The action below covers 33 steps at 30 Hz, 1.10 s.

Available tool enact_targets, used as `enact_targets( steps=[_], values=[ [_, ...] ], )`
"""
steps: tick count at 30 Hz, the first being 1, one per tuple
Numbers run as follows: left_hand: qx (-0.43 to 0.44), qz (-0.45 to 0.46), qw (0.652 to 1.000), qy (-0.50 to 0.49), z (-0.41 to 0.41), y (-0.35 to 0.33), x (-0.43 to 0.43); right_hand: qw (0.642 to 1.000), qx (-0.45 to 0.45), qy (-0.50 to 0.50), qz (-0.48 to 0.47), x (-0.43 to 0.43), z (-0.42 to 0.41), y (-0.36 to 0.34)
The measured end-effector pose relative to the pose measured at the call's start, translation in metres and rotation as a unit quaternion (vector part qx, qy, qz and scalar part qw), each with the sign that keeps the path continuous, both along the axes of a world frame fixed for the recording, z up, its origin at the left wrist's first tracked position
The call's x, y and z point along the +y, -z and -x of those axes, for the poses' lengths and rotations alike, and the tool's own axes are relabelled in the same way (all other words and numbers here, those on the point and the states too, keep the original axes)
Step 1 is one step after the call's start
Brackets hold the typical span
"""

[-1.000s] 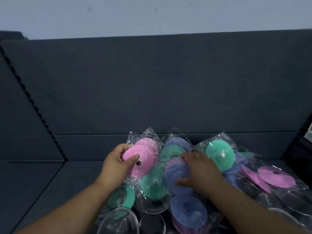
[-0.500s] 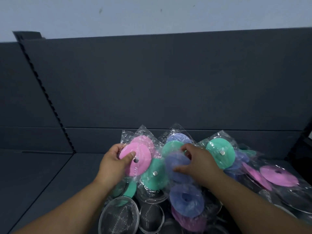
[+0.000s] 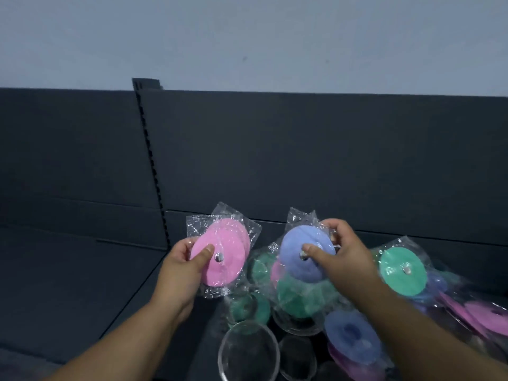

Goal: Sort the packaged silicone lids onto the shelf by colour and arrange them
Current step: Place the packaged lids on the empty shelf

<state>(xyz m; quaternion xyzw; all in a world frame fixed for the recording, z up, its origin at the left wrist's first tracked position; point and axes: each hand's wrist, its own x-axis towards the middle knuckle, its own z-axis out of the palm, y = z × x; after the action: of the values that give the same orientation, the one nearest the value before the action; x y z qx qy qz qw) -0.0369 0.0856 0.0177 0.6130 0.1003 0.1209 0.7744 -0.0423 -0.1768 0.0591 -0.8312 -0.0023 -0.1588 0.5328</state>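
Left hand (image 3: 183,266) grips a packet of pink lids (image 3: 222,250), its thumb pressed on the front face beside the small metal knob and its fingers curled behind the clear wrapper, so the packet stands tilted and lifted clear of the shelf (image 3: 82,284). Right hand (image 3: 345,253) pinches a packaged blue lid (image 3: 299,255) the same way, thumb on the face next to the centre knob, fingers wrapped over the upper edge of the crinkled bag. The two held packets sit side by side, apart from each other, the blue one raised just above the heap. Directly beneath the right hand lies a mixed pile of wrapped lids (image 3: 308,295), green and pink ones overlapping. Just to the right of that hand a green lid (image 3: 402,266) leans face-up in its bag, and further right and lower are more pink lids (image 3: 481,314). Below the right wrist rests another blue lid (image 3: 350,335). Between the forearms, nearest the camera, are clear round lids (image 3: 248,350), blurred. Behind both hands rises the dark back panel (image 3: 302,149) with a notched upright (image 3: 149,158), and above it a pale wall (image 3: 247,37).
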Motion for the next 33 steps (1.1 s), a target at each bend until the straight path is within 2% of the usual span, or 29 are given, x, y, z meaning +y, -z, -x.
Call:
enact_targets(
  steps=[4, 9, 15, 20, 27, 33],
  values=[
    [-0.016, 0.002, 0.999, -0.042, 0.036, -0.007, 0.076, 0.997, 0.017, -0.071, -0.028, 0.090, 0.011, 0.003],
    [-0.011, -0.022, 0.992, -0.125, 0.101, -0.012, 0.211, 0.982, 0.057, -0.178, -0.034, 0.235, 0.035, 0.013],
    [0.027, -0.028, 0.974, -0.224, 0.186, -0.004, 0.360, 0.962, 0.080, -0.260, -0.019, 0.402, 0.076, 0.021],
    [0.057, -0.026, 0.955, -0.290, 0.241, 0.002, 0.447, 0.942, 0.100, -0.319, -0.015, 0.502, 0.104, 0.033],
    [0.091, -0.042, 0.935, -0.340, 0.269, 0.024, 0.537, 0.916, 0.126, -0.382, -0.004, 0.607, 0.107, 0.049],
    [0.093, -0.049, 0.930, -0.353, 0.235, 0.033, 0.605, 0.910, 0.136, -0.391, -0.015, 0.677, 0.062, 0.061]
  ],
)
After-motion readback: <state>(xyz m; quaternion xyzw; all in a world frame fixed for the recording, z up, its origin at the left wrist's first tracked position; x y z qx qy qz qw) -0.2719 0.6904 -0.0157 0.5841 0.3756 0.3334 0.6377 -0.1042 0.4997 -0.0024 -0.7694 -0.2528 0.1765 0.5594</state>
